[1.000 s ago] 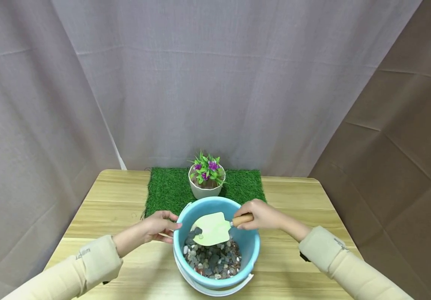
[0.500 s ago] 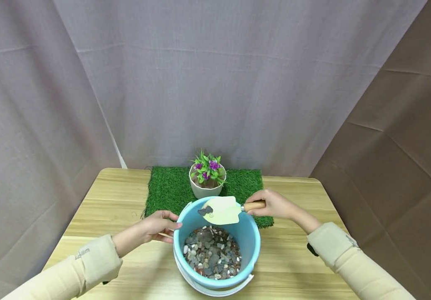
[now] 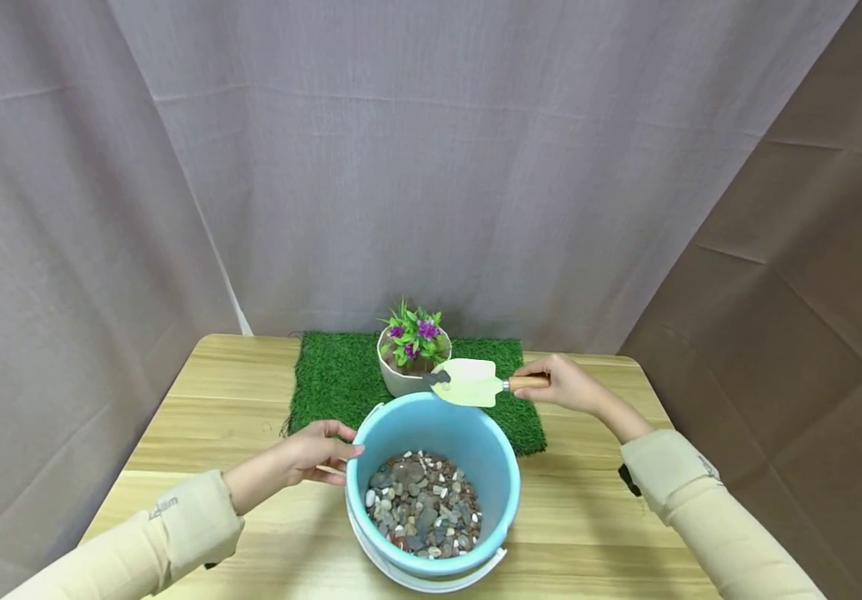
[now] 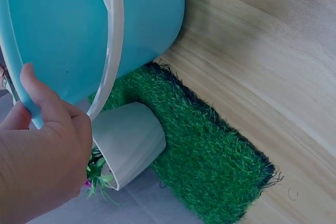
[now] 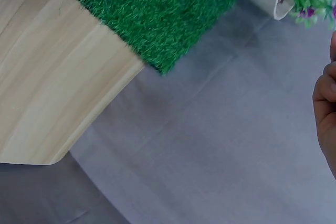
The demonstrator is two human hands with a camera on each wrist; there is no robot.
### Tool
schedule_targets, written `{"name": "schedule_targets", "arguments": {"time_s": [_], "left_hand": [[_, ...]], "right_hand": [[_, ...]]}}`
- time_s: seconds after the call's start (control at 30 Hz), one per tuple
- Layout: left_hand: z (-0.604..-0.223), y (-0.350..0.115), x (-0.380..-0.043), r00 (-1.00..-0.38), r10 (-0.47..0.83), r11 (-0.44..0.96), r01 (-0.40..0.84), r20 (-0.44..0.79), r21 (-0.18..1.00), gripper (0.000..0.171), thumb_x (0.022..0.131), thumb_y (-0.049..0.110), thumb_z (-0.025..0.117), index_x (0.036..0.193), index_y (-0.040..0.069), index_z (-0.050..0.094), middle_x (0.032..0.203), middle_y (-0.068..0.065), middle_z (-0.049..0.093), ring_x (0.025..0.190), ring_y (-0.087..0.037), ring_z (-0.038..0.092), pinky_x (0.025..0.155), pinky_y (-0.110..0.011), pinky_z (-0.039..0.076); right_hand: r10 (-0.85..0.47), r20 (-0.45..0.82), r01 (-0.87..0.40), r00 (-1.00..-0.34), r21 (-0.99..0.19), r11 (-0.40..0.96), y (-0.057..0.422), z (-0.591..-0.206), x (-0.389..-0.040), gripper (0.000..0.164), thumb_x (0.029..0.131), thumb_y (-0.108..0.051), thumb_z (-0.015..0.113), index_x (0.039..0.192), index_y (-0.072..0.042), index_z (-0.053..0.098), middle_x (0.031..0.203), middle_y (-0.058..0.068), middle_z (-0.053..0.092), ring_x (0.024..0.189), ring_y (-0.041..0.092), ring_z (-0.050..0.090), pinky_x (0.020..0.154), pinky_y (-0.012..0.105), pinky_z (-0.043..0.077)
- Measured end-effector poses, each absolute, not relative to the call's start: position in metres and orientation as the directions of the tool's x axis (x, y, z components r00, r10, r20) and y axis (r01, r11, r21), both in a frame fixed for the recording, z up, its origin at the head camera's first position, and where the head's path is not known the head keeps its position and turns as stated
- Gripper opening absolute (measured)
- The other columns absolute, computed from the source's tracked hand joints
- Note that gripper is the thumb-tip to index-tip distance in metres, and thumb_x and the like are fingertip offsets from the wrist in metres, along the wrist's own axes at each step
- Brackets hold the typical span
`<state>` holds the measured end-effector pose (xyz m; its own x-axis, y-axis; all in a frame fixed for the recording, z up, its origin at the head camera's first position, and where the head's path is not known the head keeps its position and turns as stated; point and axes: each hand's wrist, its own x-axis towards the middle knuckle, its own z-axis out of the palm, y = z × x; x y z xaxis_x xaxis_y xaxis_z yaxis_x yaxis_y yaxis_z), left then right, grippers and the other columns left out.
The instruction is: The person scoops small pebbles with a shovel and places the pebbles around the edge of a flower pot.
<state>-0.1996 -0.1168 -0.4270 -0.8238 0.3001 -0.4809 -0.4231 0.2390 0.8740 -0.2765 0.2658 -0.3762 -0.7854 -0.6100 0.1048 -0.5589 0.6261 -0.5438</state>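
My right hand (image 3: 562, 385) grips the wooden handle of a pale yellow-green trowel (image 3: 470, 383), its blade pointing left. Dark pebbles (image 3: 437, 377) sit at the blade's tip, which is near the rim of the white flowerpot (image 3: 397, 383) with purple flowers. In front stands a light blue bucket (image 3: 434, 417) with multicoloured pebbles (image 3: 425, 512) in the bottom. The bucket's left rim is pinched by my left hand (image 3: 320, 454), thumb and fingers on either side in the left wrist view. The right wrist view shows only part of my right hand (image 5: 326, 100); the trowel is outside it.
The pot stands on a green artificial turf mat (image 3: 341, 375) at the back of the wooden table (image 3: 228, 400). The bucket's white handle (image 3: 431, 583) hangs at its front. Grey curtain (image 3: 431, 183) rises behind the table, brown cloth (image 3: 799, 333) on the right.
My right hand has lifted the trowel out of the bucket and moved it back and to the right, with the dark pebbles still on its tip. My left hand stays on the rim.
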Motion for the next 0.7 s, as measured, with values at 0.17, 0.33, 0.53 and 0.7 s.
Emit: {"name": "schedule_targets", "arguments": {"time_s": [0.17, 0.33, 0.53, 0.7], "left_hand": [[-0.426, -0.118, -0.198, -0.822, 0.313, 0.235, -0.419, -0.476, 0.877, 0.034, 0.089, 0.007, 0.061, 0.117, -0.005, 0.047, 0.079, -0.006, 0.064, 0.065, -0.009, 0.062, 0.063, -0.025, 0.062], [-0.427, -0.119, -0.198, -0.823, 0.324, 0.212, -0.418, -0.467, 0.883, 0.030, 0.089, 0.008, 0.061, 0.114, -0.003, 0.048, 0.079, -0.005, 0.064, 0.065, -0.009, 0.063, 0.064, -0.025, 0.062], [-0.426, -0.120, -0.197, -0.815, 0.342, 0.200, -0.423, -0.468, 0.884, 0.026, 0.089, 0.008, 0.061, 0.110, -0.001, 0.049, 0.077, -0.002, 0.064, 0.066, -0.008, 0.063, 0.065, -0.024, 0.062], [-0.427, -0.121, -0.198, -0.810, 0.346, 0.201, -0.428, -0.473, 0.881, 0.028, 0.089, 0.008, 0.061, 0.112, -0.001, 0.049, 0.077, -0.002, 0.064, 0.066, -0.009, 0.063, 0.067, -0.026, 0.062]], "right_hand": [[-0.549, 0.122, -0.517, -0.827, -0.551, 0.655, 0.272, -0.377, -0.288, 0.030, 0.084, -0.014, 0.071, 0.104, 0.009, 0.067, 0.100, 0.025, 0.068, 0.073, 0.010, 0.064, 0.059, 0.018, 0.053], [-0.485, 0.140, -0.473, -0.863, -0.560, 0.680, 0.281, -0.374, -0.302, 0.030, 0.083, -0.012, 0.071, 0.104, 0.010, 0.067, 0.093, 0.023, 0.070, 0.063, 0.005, 0.058, 0.052, 0.017, 0.050], [-0.445, 0.134, -0.436, -0.885, -0.570, 0.696, 0.292, -0.374, -0.314, 0.026, 0.084, -0.010, 0.069, 0.103, 0.009, 0.068, 0.094, 0.024, 0.070, 0.067, 0.008, 0.061, 0.055, 0.018, 0.052], [-0.415, 0.149, -0.422, -0.897, -0.565, 0.709, 0.295, -0.379, -0.325, 0.026, 0.085, -0.012, 0.069, 0.102, 0.008, 0.069, 0.093, 0.023, 0.070, 0.067, 0.008, 0.061, 0.055, 0.017, 0.052]]}}
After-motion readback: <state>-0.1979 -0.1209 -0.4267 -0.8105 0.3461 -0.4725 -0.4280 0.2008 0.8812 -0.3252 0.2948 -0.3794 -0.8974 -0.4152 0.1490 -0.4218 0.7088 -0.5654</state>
